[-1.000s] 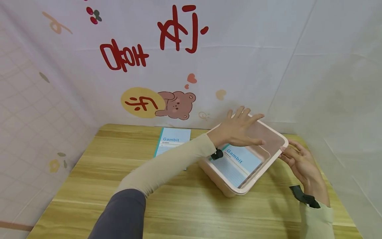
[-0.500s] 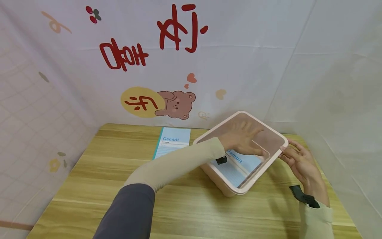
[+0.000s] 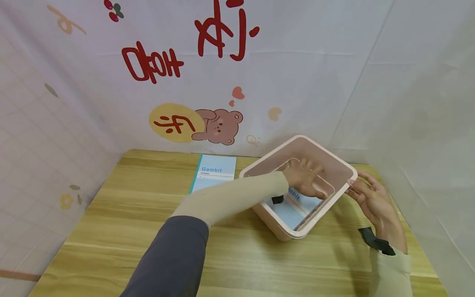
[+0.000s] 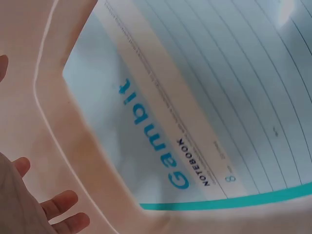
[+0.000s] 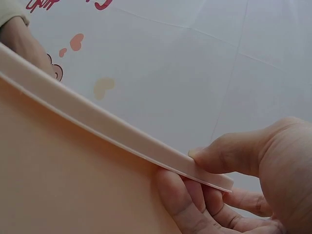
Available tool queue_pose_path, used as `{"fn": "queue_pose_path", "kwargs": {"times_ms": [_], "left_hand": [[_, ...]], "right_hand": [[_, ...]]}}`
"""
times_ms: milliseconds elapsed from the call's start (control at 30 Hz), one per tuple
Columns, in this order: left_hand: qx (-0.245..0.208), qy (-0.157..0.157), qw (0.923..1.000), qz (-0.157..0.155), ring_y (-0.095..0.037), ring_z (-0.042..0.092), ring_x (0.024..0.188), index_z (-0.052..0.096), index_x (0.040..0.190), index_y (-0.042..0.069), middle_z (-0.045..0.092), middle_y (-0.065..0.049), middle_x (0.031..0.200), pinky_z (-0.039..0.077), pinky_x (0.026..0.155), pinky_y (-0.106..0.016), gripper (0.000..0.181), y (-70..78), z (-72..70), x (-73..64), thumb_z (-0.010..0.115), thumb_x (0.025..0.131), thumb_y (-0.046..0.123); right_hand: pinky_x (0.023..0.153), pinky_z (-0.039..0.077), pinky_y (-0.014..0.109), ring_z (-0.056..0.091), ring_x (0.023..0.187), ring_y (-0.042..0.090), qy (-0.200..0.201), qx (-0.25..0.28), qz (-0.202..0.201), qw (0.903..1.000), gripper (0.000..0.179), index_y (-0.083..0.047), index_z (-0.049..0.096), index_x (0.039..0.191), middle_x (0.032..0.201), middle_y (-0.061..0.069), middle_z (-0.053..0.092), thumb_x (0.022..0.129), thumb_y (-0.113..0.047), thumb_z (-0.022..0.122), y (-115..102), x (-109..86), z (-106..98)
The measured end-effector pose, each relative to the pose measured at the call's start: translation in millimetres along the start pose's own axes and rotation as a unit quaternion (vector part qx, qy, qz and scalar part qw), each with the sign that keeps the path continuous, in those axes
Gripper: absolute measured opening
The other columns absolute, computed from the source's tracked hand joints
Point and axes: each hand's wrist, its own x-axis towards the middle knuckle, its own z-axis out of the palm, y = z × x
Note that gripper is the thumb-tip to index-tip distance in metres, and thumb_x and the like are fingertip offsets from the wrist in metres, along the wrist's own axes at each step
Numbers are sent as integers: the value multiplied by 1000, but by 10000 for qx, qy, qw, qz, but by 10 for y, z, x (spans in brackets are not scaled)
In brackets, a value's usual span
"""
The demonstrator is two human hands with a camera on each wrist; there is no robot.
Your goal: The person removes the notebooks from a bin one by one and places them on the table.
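A pale pink plastic bin (image 3: 274, 225) stands turned at an angle at the back right of the table. Inside it lies a light blue notebook (image 4: 161, 107) marked Gambit, with a teal spine. My left hand (image 3: 305, 177) is down inside the bin above that notebook, fingers spread and holding nothing. In the left wrist view, fingertips (image 4: 62, 202) show near the bin's inner wall, apart from the notebook. My right hand (image 3: 375, 202) pinches the bin's right rim, thumb on top and fingers (image 5: 183, 200) beneath, as the right wrist view shows.
A second Gambit notebook (image 3: 214, 171) lies flat on the wooden table (image 3: 148, 198), left of the bin and partly behind my left sleeve. A white printed cloth (image 3: 297, 82) hangs close behind the bin, with more cloth along both sides.
My left hand has come down from above the bin's far rim into the bin, shifting slightly right. The right hand keeps its pinch on the rim, and the bin stays put.
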Motion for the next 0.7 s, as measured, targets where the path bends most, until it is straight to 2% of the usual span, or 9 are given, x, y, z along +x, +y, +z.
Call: {"fn": "queue_pose_path", "kwargs": {"times_ms": [167,367,533,700], "left_hand": [[182,-152,9997,15,-14,26,148,9,159,45,26,4,162,33,113,-51,89,71,83,76,41,87,87],[134,-292,9995,9,-16,20,152,9,160,43,24,2,163,26,121,-52,92,109,111,60,45,86,86],[-117,-422,9990,-73,-13,22,149,15,156,42,26,5,158,29,121,-42,86,130,134,60,49,87,82],[-86,-674,9977,-23,-10,24,146,20,155,41,26,7,158,38,112,-36,87,150,161,77,57,86,77]], "right_hand": [[84,61,28,73,94,16,13,20,2,10000,41,-1,37,140,112,8,69,102,11,47,0,-14,-8],[84,61,28,74,94,17,8,36,-32,10000,41,-1,37,139,112,7,70,101,11,48,-8,-5,-1],[84,61,28,74,95,17,-37,147,-59,9999,41,0,39,139,112,8,71,101,13,47,-5,9,-3],[85,61,29,73,97,18,-84,218,-76,9997,41,0,40,139,113,9,70,101,13,46,0,15,-14]]}}
